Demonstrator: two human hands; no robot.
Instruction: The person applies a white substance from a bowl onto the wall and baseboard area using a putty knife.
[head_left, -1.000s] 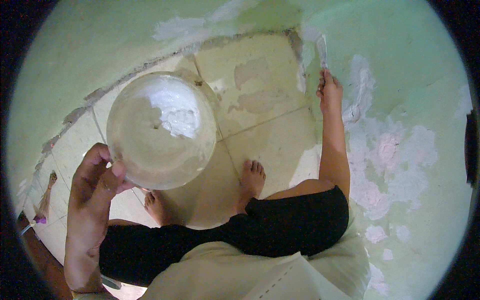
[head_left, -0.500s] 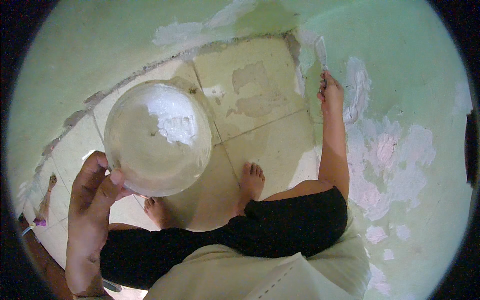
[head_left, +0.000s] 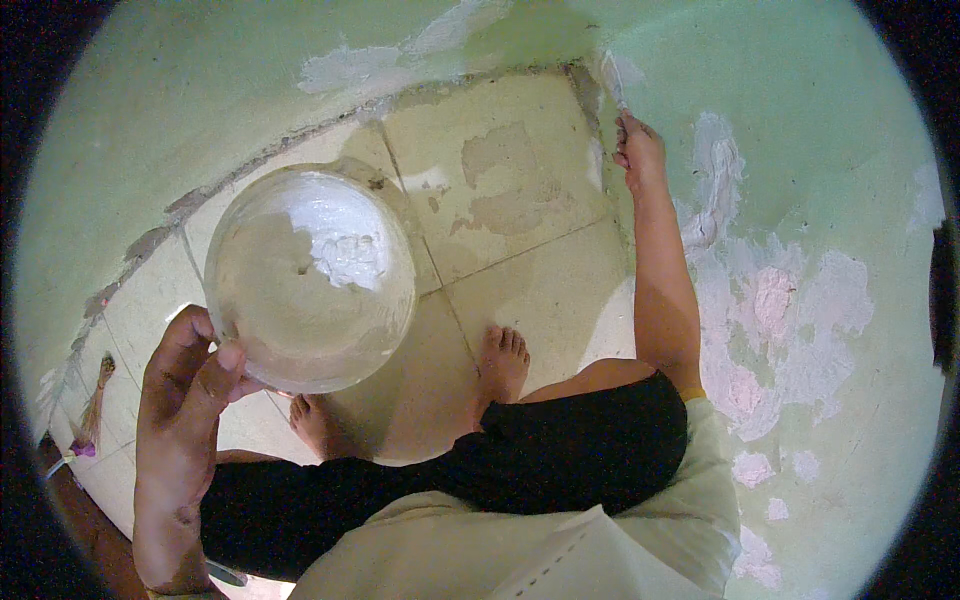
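Observation:
My left hand (head_left: 185, 375) grips the rim of a round clear bowl (head_left: 310, 280) smeared with white putty, with a lump of putty (head_left: 350, 255) lying inside it. The bowl is held up over the tiled floor, in front of my knees. My right hand (head_left: 640, 150) is stretched out to the green wall and holds a putty knife (head_left: 612, 80), its blade against the wall low down near the corner. Around it the wall carries white and pinkish filler patches (head_left: 760, 300).
I am squatting in a room corner on beige floor tiles (head_left: 520, 200), bare feet (head_left: 500, 365) under me. Green walls close in at the back and right. A small broom (head_left: 90, 410) lies on the floor at far left.
My right hand has stayed at the wall with the knife, shifting only slightly. The bowl in my left hand has drifted a little and tilted.

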